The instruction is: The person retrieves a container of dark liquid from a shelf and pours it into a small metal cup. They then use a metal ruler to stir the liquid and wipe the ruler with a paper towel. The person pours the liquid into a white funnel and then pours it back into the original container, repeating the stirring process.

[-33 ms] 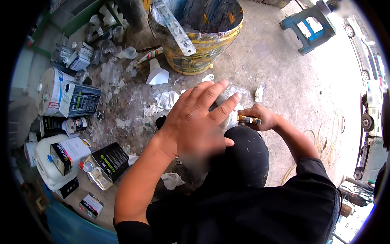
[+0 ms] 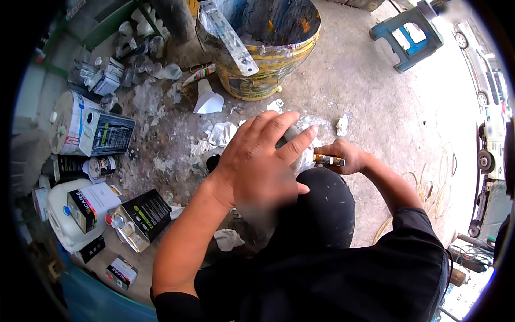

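Observation:
My left hand (image 2: pixel 263 155) is spread palm down, fingers stretched apart, over a rounded grey-and-white cup (image 2: pixel 306 154). The hand hides most of the cup, and part of the hand is blurred. Just to its right, my right hand (image 2: pixel 347 155) is closed around what looks like a spray gun, with brass-coloured knobs (image 2: pixel 329 160) showing past the fingers. Its body is largely hidden, so I cannot tell fully how it joins the cup. Both hands are above and beside my bent knee (image 2: pixel 327 201) in dark trousers.
A paint-stained yellow bucket (image 2: pixel 263 70) with a scraped metal strip (image 2: pixel 230 40) across its rim stands ahead. Metal cans (image 2: pixel 142 217) and a white jerrycan (image 2: pixel 64 209) crowd the left. A plastic stool (image 2: pixel 407 35) is far right; a hose (image 2: pixel 429 196) lies coiled nearer.

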{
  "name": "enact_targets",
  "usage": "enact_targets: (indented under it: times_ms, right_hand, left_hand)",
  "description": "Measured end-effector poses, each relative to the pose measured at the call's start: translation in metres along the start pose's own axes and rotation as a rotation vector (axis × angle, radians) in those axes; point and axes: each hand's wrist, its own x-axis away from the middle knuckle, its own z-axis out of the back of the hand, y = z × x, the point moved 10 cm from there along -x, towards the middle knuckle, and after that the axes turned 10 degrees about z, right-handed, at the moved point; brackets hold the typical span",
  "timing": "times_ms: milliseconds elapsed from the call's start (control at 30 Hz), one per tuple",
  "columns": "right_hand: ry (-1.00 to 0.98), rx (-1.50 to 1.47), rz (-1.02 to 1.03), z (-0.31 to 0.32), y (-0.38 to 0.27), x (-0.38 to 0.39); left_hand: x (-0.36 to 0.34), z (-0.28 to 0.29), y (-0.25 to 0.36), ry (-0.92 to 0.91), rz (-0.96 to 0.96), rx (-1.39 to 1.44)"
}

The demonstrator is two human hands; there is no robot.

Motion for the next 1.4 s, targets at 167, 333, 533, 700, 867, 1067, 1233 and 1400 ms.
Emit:
enact_targets:
  times_ms: [167, 333, 533, 700, 867, 1067, 1233, 1400]
  right_hand:
    - [0.145, -0.049, 0.100, -0.006, -0.008, 0.012]
    - [0.173, -0.101, 0.070, -0.019, 0.000, 0.019]
    - [0.262, -0.008, 0.008, -0.014, -0.014, 0.030]
    - [0.387, 0.149, -0.107, -0.014, -0.004, 0.040]
    - [0.615, 0.390, -0.143, -0.018, 0.031, 0.043]
    - [0.759, 0.420, -0.177, -0.041, 0.074, 0.032]
    - [0.821, 0.097, -0.254, -0.067, 0.118, 0.068]
    - [1.008, 0.061, -0.098, -0.055, 0.104, 0.084]
  left_hand:
    - [-0.004, 0.003, -0.001, 0.178, 0.021, 0.041]
    - [-0.013, 0.001, 0.002, 0.162, 0.083, 0.061]
    - [-0.009, -0.001, -0.002, 0.279, 0.281, 0.008]
    - [-0.015, -0.007, -0.016, 0.381, 0.428, -0.044]
    - [-0.023, -0.020, -0.032, 0.431, 0.709, -0.078]
    - [0.057, -0.078, -0.154, 0.560, 1.203, 1.243]
    - [0.120, -0.055, -0.121, 0.259, 1.103, 1.854]
    - [0.255, 0.001, -0.140, 0.390, 1.334, 1.726]
